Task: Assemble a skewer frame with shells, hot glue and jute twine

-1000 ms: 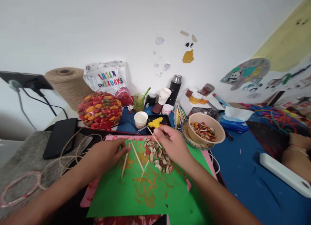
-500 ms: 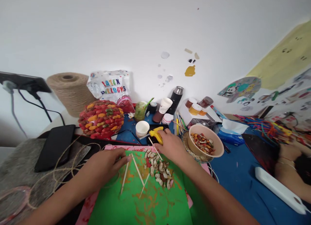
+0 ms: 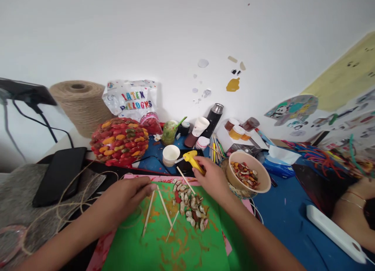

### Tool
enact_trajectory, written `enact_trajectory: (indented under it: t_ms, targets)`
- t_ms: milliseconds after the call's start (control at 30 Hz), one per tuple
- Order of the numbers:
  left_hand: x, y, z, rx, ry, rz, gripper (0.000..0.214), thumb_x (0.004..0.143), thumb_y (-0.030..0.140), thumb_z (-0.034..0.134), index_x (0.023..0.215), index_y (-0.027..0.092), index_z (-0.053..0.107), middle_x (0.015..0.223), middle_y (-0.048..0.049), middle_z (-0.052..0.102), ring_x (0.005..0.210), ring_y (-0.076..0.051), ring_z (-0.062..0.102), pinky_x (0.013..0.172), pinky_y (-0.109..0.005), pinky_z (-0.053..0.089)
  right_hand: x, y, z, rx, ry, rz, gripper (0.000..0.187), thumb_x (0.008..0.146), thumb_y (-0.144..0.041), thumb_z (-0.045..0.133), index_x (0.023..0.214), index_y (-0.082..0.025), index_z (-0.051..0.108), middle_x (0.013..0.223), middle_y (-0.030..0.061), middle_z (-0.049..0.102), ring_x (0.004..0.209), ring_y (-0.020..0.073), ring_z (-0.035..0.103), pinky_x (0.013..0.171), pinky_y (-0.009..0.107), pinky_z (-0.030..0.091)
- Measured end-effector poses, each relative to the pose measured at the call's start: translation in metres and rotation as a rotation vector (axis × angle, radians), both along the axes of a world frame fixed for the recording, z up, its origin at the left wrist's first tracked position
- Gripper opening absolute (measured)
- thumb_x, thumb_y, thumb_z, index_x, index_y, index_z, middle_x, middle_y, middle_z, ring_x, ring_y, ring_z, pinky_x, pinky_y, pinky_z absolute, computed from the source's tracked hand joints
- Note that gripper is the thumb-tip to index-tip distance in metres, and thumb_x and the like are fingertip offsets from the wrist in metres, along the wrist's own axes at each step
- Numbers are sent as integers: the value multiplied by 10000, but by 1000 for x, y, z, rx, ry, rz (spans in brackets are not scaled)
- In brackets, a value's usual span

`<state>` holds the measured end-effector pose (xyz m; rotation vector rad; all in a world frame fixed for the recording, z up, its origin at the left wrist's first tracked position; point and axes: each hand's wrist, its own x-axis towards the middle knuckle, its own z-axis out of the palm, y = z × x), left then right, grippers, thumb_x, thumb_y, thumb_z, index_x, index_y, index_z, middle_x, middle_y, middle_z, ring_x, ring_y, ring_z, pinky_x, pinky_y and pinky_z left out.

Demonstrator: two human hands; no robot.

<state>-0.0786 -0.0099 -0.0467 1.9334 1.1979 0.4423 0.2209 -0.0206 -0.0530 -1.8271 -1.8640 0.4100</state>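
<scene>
My right hand (image 3: 211, 177) is wrapped around the handle of a yellow glue gun (image 3: 193, 161), whose pale nozzle points left towards a white cup (image 3: 171, 155). My left hand (image 3: 131, 197) has its thumb and fingers together at the top end of a thin wooden stick (image 3: 149, 214) on a green sheet (image 3: 140, 247). A second wooden stick (image 3: 164, 206) leans close to the first, with a shorter one crossing near its lower end. Peanut shells (image 3: 191, 208) lie clustered on the sheet's upper right. Another stick (image 3: 185, 180) slants across its top edge, below the glue gun.
A bowl of painted shells (image 3: 249, 175) stands on the right. Behind are paint jars (image 3: 236, 131), a black flask (image 3: 215, 116), a red-orange ball (image 3: 120, 142) and a twine spool (image 3: 83, 107). Loose twine and a phone (image 3: 60, 177) lie left; another person's arm (image 3: 353, 204) is far right.
My right hand has shifted slightly right with the glue gun, and more of its handle shows. The left hand stays at the stick's top. The whole view has moved a little.
</scene>
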Motion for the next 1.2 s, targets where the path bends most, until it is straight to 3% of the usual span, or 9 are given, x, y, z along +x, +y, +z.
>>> enact_trajectory:
  t_ms: [167,233,433,667,867,1000,1100,1200]
  targets:
    - [2,-4,-3,-168,-230,51,479,982,675,517,815,232,594,691,34,496,638,-164,464,571,-249,361,9,-15,-6,91,499,-95,375,914,-393,689,1246,-222,721,903,31,704,722,197,624,670,327,509]
    - [3,-6,-3,-277,-345,64,513,976,716,519,821,228,558,677,54,406,606,-144,377,538,-240,318,11,-22,-6,104,707,-158,407,878,-439,753,1219,-217,732,843,9,669,703,180,598,640,306,503]
    - [10,-14,-1,-522,-625,137,472,954,683,624,887,221,555,698,75,330,586,-114,235,513,-238,219,6,-37,5,103,1184,-362,540,757,-464,905,1222,-235,755,994,50,757,758,174,650,640,283,535]
    - [19,-26,3,-522,-630,135,518,949,687,637,785,210,518,630,84,343,543,-96,232,492,-234,215,-21,-48,14,-77,1643,-222,403,794,-370,881,1142,-233,730,862,25,759,585,126,606,557,245,530]
    - [29,-34,7,-625,-793,116,439,890,607,759,876,186,636,643,53,495,523,-80,348,500,-225,252,-41,-52,3,-229,1735,-111,333,828,-384,844,1090,-218,724,850,29,734,598,143,597,559,257,540]
    - [31,-34,12,-754,-940,168,344,861,483,811,941,176,679,646,55,503,488,-58,274,486,-226,222,-45,-51,9,-278,1712,-55,255,865,-422,796,1026,-237,728,861,19,729,581,136,580,572,266,536]
    - [25,-30,18,-703,-982,218,302,848,430,820,941,181,678,671,40,524,507,-68,303,490,-226,238,-43,-49,16,-294,1731,-9,216,870,-407,783,985,-232,731,889,28,734,589,128,575,575,258,521]
    - [15,-27,24,-596,-890,226,316,873,474,799,952,196,671,677,43,493,545,-88,343,501,-219,257,-45,-47,20,-302,1731,38,171,880,-389,756,944,-235,719,897,21,715,591,122,560,570,259,507]
